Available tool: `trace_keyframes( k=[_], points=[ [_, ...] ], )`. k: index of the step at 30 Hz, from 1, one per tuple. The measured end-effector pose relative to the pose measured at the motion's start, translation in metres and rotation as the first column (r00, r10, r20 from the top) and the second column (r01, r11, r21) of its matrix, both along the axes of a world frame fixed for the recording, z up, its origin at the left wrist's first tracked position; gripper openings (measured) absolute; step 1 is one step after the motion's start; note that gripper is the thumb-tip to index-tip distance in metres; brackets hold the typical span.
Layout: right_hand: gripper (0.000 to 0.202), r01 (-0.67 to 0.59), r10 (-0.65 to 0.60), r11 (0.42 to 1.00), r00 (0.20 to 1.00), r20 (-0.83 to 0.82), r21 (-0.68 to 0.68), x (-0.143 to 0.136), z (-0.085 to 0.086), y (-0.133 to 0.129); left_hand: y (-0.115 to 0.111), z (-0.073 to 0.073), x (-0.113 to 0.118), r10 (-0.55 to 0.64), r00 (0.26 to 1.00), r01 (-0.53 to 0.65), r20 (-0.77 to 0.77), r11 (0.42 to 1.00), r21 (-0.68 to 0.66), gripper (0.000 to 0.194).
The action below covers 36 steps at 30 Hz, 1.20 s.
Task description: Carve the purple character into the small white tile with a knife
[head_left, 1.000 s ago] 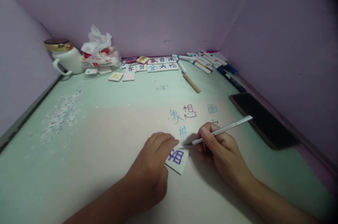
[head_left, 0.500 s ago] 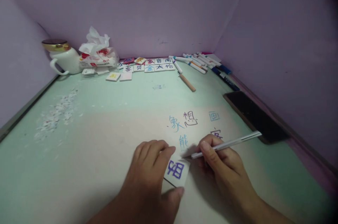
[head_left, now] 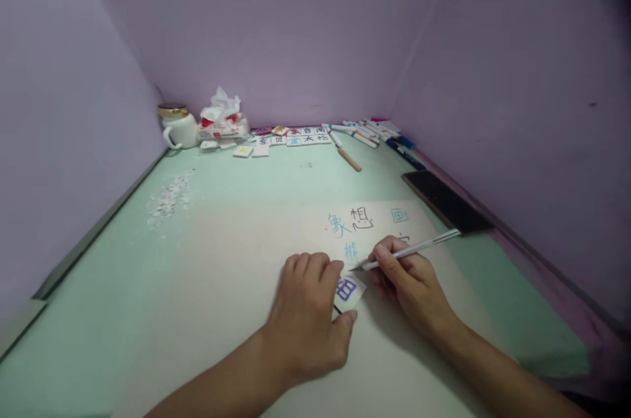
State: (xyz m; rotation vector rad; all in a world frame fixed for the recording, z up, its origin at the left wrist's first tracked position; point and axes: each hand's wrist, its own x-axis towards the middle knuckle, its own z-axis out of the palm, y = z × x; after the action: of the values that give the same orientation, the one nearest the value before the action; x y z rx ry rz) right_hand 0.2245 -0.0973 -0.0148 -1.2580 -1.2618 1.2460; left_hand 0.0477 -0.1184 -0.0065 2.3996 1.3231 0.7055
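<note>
My left hand (head_left: 315,313) is closed on a small white square block (head_left: 353,296), thumb at its near side and fingers at its far side. A purple character is drawn on the block's top, partly covered by my fingers. My right hand (head_left: 411,283) grips a slim silver craft knife (head_left: 419,247) like a pen. Its pointed dark tip is at the block's far edge; whether it touches cannot be made out. Both hands rest over a large pale sheet (head_left: 221,313) on the table, with blue and purple characters (head_left: 362,215) written just beyond them.
White shavings (head_left: 170,198) lie at the left. At the back are a white lidded mug (head_left: 182,132), a tissue pack (head_left: 224,125), several character tiles (head_left: 308,140), markers (head_left: 362,132) and a tan stick (head_left: 350,159). A dark phone (head_left: 444,198) lies at right by the wall.
The camera view has tilted up and drawn back, so everything looks smaller. The block appears slightly turned under my left hand, with more of its character covered. Both hands keep their holds.
</note>
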Motion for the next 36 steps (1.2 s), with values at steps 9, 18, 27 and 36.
trace_keyframes(
  k=[9, 18, 27, 36],
  points=[
    [0.038, 0.003, -0.018, 0.993, 0.991, -0.132, -0.116, -0.001, 0.002, 0.030, 0.024, -0.007, -0.002, -0.031, 0.996, 0.032, 0.080, 0.999, -0.012, 0.038],
    [0.035, -0.041, 0.020, 0.995, 0.975, -0.222, -0.091, -0.030, 0.015, 0.055, 0.053, 0.004, -0.021, -0.100, 0.995, 0.099, -0.006, 0.991, -0.089, 0.041],
    [0.034, -0.085, 0.079, 0.996, 0.984, -0.157, -0.032, -0.021, 0.001, 0.036, 0.034, -0.003, -0.033, -0.109, 0.993, 0.112, 0.040, 0.990, -0.081, 0.050],
    [0.033, -0.184, 0.184, 0.983, 0.980, -0.071, 0.011, -0.015, 0.000, 0.019, 0.027, -0.004, -0.026, 0.017, 1.000, -0.017, -0.011, 0.998, -0.065, 0.045]
  ],
)
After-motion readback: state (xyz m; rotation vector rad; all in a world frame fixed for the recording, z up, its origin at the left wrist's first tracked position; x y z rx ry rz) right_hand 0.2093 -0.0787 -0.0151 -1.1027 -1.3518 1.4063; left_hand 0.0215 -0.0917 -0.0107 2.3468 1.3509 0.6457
